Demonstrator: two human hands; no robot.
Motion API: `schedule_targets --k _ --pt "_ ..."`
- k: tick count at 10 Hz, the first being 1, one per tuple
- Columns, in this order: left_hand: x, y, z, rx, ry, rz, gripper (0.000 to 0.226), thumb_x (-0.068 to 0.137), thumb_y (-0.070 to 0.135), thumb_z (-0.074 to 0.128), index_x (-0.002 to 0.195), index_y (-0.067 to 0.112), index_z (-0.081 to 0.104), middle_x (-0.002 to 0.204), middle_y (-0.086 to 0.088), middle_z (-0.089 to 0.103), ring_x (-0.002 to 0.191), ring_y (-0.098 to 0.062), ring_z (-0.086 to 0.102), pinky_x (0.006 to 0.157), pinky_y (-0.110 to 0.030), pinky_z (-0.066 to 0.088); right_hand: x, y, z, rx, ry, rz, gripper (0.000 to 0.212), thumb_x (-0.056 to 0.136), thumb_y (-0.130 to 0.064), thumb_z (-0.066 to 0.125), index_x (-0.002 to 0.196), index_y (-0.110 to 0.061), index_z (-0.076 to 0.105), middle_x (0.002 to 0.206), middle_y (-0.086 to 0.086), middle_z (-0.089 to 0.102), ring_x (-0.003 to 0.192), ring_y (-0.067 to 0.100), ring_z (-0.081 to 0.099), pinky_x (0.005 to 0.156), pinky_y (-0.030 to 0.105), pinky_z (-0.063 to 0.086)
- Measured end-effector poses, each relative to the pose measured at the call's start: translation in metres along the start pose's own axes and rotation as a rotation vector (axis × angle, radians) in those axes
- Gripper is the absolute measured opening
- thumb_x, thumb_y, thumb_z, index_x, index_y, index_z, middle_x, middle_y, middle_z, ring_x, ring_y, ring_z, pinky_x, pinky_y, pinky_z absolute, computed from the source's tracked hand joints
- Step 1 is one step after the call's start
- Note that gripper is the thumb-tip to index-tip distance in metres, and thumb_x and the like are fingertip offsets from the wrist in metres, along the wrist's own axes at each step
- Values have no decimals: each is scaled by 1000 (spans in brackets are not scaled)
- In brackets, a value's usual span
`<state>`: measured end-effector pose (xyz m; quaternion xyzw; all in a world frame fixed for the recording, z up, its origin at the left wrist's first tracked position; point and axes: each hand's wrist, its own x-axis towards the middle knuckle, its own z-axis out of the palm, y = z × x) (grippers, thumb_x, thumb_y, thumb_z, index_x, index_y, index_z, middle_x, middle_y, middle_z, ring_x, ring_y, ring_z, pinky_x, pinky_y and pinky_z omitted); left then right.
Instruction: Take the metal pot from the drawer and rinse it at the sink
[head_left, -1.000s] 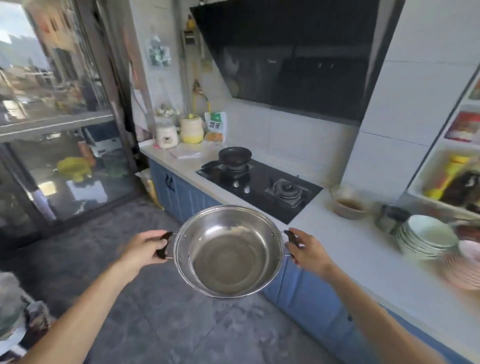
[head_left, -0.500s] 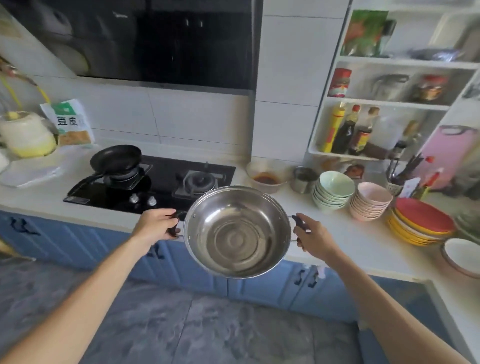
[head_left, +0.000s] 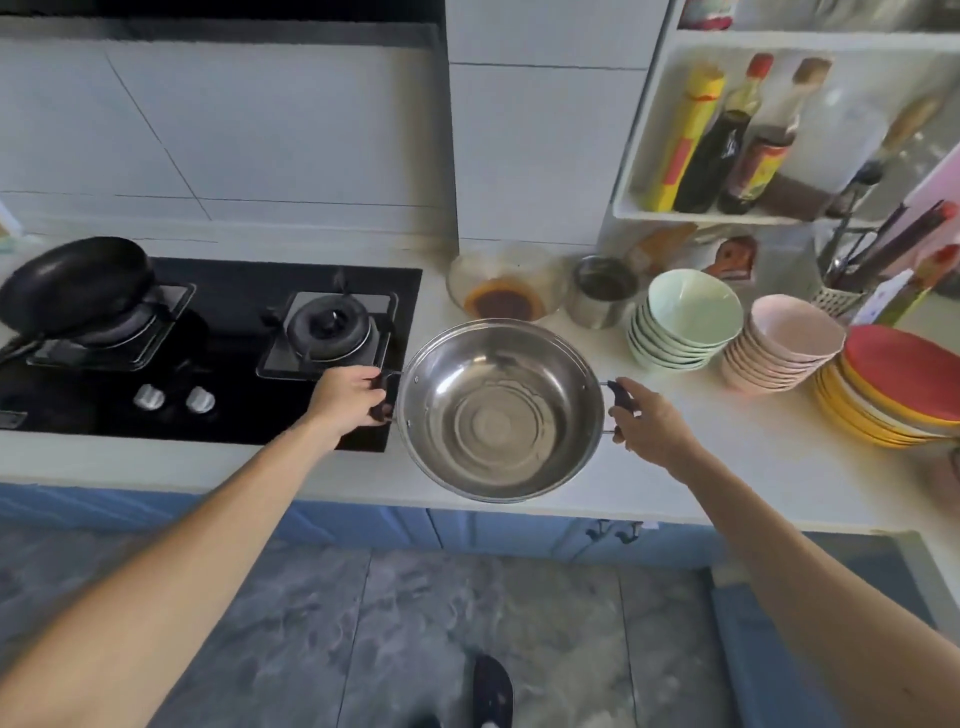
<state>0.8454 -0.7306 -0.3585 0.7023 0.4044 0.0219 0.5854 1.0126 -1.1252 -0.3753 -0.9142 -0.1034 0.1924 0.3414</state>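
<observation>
A home kitchen is shown. A black glass gas hob (head_left: 218, 410) with two burners and two knobs (head_left: 149, 398) is set into a white countertop (head_left: 769, 436), and a black frying pan (head_left: 72, 283) is placed on the left burner. The wall (head_left: 260, 130) behind is covered in white tiles, and blue cabinet fronts (head_left: 363, 525) are seen below the counter. To the right of the hob, a stack of green bowls (head_left: 685, 317), a stack of pink bowls (head_left: 784, 343) and a pile of red and yellow plates (head_left: 893, 384) are kept on the counter. Sauce bottles (head_left: 711, 156) are stored on a white shelf (head_left: 675, 215) above, and a utensil holder (head_left: 836, 299) is stood near the plates. The floor (head_left: 415, 623) is laid with grey marbled tiles.
</observation>
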Motion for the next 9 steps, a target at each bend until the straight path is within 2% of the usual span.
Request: schedule_targets --k 1,2,3,4,5,6,7,8,9 --pt "31 -15 10 14 -8 -35 53 101 -16 63 151 -2 58 133 -25 70 100 -35 73 77 -46 64 14 6 12 -30 -32 22 39 103 -10 50 141 -19 53 110 17 71 71 24 74 68 42 61" --pt "52 -27 21 64 -2 -48 53 101 -15 63 151 -1 59 102 -6 71 81 -22 71 71 -40 63 25 15 26 -33 -58 49 38 103 -10 50 140 -19 51 113 17 69 76 26 77 75 50 63" --pt "64 -38 28 95 2 -44 53 100 -13 65 152 0 59 101 0 70 81 -18 73 82 -46 64 31 22 35 -15 -53 83 43 104 -10 51 147 -20 48 118 16 68 79 27 78 78 50 62" --pt "75 -48 30 95 -12 -39 54 100 -11 65 153 3 59 122 -14 72 83 -21 76 85 -48 65 32 26 41 -20 -48 94 41 106 -11 50 145 -20 48 118 16 67 80 26 77 76 48 60" --pt "79 -50 34 104 -7 -35 55 100 -11 65 153 5 60 135 -19 67 90 -21 74 85 -45 64 31 28 43 -17 -56 104 38 107 -12 48 144 -21 49 118 16 67 80 24 76 71 42 59" --pt "81 -51 38 135 7 -17 55 101 -11 65 153 6 60 131 -16 65 89 -12 70 82 -40 62 34 30 45 -25 -53 99 37 107 -12 47 143 -22 48 117 16 67 81 24 75 75 47 60" --pt "76 -52 35 183 -16 3 54 102 -8 65 153 8 60 127 -9 64 90 -11 69 85 -41 62 33 27 41 -26 -67 104 41 106 -13 48 146 -20 47 118 16 67 84 26 76 76 51 63" --pt "71 -48 28 329 -25 96 46 102 6 71 147 13 67 139 -8 73 116 -22 72 108 -44 58 36 28 37 -126 -112 101 51 103 -17 52 153 -16 43 127 17 67 103 36 69 86 49 59" --pt "62 -30 20 454 -14 181 43 104 27 70 146 17 68 145 -2 72 130 -19 69 116 -37 50 39 21 24 -137 -83 64 57 102 -24 56 157 -12 44 146 16 62 127 35 63 105 45 51"
